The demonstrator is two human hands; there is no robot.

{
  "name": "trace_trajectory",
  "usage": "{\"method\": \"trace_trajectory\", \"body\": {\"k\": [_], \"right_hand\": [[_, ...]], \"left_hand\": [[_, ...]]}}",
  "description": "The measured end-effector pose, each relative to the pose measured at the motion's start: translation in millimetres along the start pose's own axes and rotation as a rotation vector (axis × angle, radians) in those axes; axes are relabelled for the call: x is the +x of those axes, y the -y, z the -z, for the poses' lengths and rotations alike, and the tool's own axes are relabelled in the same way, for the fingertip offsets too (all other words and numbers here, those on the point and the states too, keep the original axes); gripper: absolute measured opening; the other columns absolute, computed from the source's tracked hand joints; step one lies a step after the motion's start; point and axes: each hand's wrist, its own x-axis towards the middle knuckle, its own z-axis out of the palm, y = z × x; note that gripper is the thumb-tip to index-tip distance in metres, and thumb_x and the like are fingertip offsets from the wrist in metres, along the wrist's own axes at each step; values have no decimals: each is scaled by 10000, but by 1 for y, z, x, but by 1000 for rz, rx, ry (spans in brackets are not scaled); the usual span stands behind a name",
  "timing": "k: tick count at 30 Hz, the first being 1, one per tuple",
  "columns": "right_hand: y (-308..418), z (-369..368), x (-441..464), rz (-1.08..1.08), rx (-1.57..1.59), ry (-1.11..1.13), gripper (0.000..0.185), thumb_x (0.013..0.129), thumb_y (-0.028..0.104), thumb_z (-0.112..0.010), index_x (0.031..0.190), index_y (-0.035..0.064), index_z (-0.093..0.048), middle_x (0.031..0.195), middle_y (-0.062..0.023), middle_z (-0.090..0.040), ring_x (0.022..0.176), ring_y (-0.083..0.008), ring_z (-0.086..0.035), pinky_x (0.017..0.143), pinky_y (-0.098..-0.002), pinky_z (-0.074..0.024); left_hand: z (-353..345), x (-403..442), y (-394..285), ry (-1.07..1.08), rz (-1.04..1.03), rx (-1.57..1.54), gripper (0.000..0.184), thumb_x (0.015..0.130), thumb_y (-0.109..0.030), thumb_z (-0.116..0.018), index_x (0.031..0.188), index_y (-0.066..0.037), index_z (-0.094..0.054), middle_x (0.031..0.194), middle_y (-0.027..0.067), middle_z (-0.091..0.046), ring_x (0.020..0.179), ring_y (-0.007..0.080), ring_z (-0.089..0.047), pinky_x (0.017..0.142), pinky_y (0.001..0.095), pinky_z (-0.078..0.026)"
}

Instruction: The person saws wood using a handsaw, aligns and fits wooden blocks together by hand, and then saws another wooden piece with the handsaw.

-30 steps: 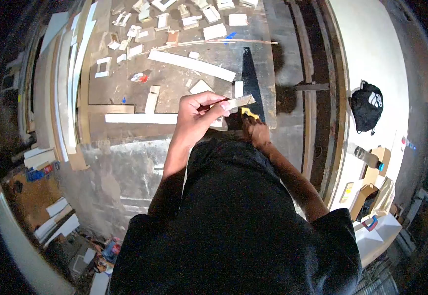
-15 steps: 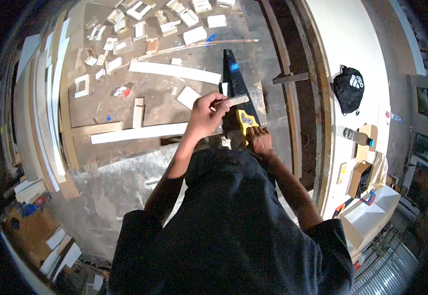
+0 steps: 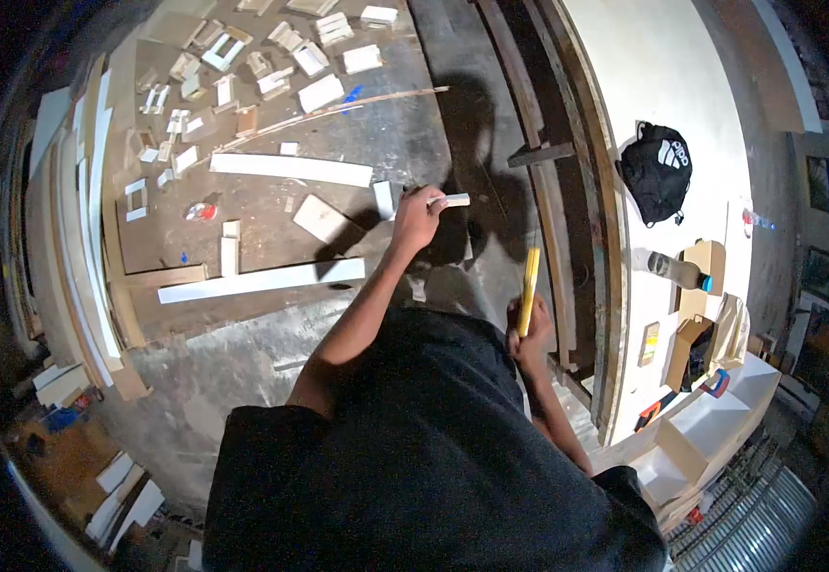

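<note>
My left hand [image 3: 416,221] is closed, pinching a small pale wood piece [image 3: 456,200] that juts out to the right over the work surface. Lower and to the right, my right hand [image 3: 532,336] is wrapped round the yellow handle of a handsaw [image 3: 530,284]. The saw is turned edge-on, so its blade hardly shows. Just left of my left hand lies a small white piece [image 3: 383,201], and beyond it a square pale block [image 3: 322,218]. A long white strip [image 3: 291,170] lies farther off, and another white strip [image 3: 262,281] lies nearer.
Many small wood offcuts and frames [image 3: 312,59] are scattered at the far left. On the right, a white tabletop [image 3: 615,57] carries a black drawstring bag [image 3: 656,173], a bottle [image 3: 678,271] and an open cardboard box [image 3: 689,348]. Long boards [image 3: 100,219] line the left side.
My right hand has drawn the saw right and turned it from lying broadside to edge-on. My left hand still pinches the wood piece, and the view has shifted to the right.
</note>
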Motion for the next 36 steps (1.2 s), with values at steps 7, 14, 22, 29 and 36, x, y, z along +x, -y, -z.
{"method": "trace_trajectory", "body": {"k": [7,14,22,29,36], "right_hand": [[-117,-57,116,-395,300,-27,298,889,253,-638,922,-43,-627,641,-37,-581,570,-130,-570,545,-308,-452],[-139,-118,187,-531,616,360,332,912,340,-726,953,11,-706,635,29,-579,547,-66,-515,495,-274,-388],[-126,-147,191,-445,562,389,300,898,285,-763,969,-4,-728,772,-12,-708,688,-90,-620,641,-285,-491],[-115,-145,191,-491,496,355,250,904,224,-750,952,-20,-730,825,-58,-750,733,-100,-647,702,-294,-512],[-117,-148,192,-513,477,351,247,903,209,-746,942,-34,-740,833,-69,-753,750,-99,-655,702,-292,-514]], "left_hand": [[-53,16,17,-74,86,-12,147,806,-116,-771,913,-21,-740,847,187,-695,821,367,-673,752,451,-512],[-59,23,3,-196,-74,228,208,762,-159,-818,924,-43,-759,829,157,-679,818,333,-656,768,435,-514],[-57,34,-3,-52,128,99,114,793,-106,-756,899,-65,-755,905,117,-697,839,295,-674,774,391,-526],[-84,75,-5,-409,56,505,377,832,-24,-600,1205,-71,-587,1006,130,-580,982,345,-539,932,481,-402],[-97,77,1,-427,128,633,477,761,0,-630,1221,-103,-557,1099,129,-515,1066,347,-498,925,469,-385]]}}
